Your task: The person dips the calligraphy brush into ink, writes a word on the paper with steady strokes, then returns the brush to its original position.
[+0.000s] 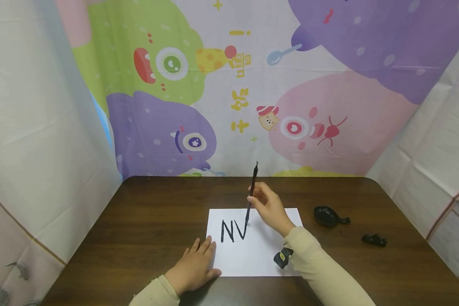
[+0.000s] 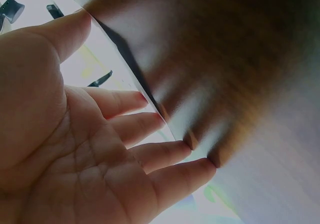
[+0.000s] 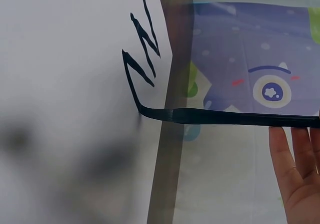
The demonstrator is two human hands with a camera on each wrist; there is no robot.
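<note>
- The right grip (image 1: pixel 269 208) pinches the brush (image 3: pixel 220 117) around its handle; the bent bristles (image 3: pixel 154 113) touch the paper (image 1: pixel 248 259) at the inked V (image 1: pixel 244 231).
- The brush looks light, with a stiff handle and soft tip; mid-handle seems the place to hold.
- The left grip (image 1: pixel 193 265), fingers spread, rests at the paper's left edge; the thin sheet probably slides or creases easily.
- Pinch firmness is hard to judge, the right fingertips being partly hidden.
- Room across the table (image 1: pixel 149 212) seems greater leftward; a black dish (image 1: pixel 326 216) stands near the paper's right edge.
</note>
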